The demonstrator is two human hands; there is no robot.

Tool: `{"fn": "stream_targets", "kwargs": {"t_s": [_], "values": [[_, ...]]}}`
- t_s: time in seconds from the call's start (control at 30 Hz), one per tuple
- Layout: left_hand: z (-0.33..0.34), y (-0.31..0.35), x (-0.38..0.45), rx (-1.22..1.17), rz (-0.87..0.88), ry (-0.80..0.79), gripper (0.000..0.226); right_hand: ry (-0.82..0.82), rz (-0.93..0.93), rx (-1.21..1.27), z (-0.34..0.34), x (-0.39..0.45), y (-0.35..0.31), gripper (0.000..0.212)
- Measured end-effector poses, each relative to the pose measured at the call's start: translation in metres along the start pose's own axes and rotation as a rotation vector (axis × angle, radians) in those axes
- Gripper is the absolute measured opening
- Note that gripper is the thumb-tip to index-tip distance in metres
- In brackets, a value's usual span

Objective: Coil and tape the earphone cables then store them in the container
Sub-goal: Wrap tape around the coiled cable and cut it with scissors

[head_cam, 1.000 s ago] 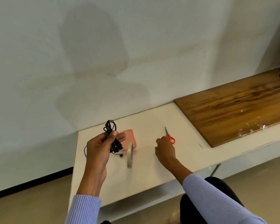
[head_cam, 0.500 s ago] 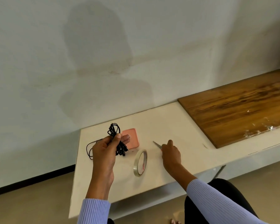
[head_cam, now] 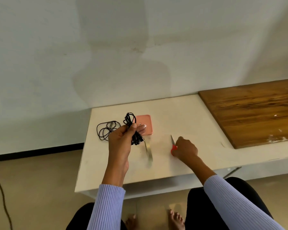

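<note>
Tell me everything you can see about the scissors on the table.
The scissors are small, with red handles that look plastic and a thin grey blade pointing away toward the wall. They lie on the white table, right of the tape roll. The right hand covers most of the handles, fingers curled over them. Whether the blades are parted is unclear.

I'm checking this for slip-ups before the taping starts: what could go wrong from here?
1. The left hand grips the coiled earphone cable with loops sticking out above and below, so the coil may loosen.
2. The right hand holds the scissors, so no hand is free for the tape roll.
3. The second cable lies near the table edge and could slide off.
</note>
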State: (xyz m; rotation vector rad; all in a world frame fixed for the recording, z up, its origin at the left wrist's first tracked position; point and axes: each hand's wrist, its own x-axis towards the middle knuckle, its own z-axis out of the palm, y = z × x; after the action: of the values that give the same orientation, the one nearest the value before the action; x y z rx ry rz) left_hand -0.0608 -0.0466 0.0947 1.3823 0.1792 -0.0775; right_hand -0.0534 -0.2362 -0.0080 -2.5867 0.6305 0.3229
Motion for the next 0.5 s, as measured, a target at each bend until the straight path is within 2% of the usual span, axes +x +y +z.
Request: {"fn": "stream_targets", "kwargs": {"t_s": [0.1,0.13,0.23,0.33,0.5], "values": [[-0.005,0.003,0.005,-0.012,-0.011,-0.005,0.015,-0.265,0.114,0.685,-0.018,-0.008,-0.005,0.029],[-0.007,0.003,0.006,-0.006,-0.013,-0.014,0.015,-0.35,0.133,0.839,-0.027,-0.014,-0.009,0.028],[-0.01,0.002,0.009,0.005,-0.016,-0.04,0.016,-0.566,0.076,1.028,-0.05,-0.035,-0.025,0.015],[-0.01,0.003,0.01,0.009,-0.016,-0.033,0.018,-0.714,0.048,1.099,-0.058,-0.055,-0.032,0.018],[-0.012,0.002,0.011,0.003,-0.009,-0.033,0.022,-1.061,0.013,1.345,-0.048,-0.071,-0.029,0.073]]}}
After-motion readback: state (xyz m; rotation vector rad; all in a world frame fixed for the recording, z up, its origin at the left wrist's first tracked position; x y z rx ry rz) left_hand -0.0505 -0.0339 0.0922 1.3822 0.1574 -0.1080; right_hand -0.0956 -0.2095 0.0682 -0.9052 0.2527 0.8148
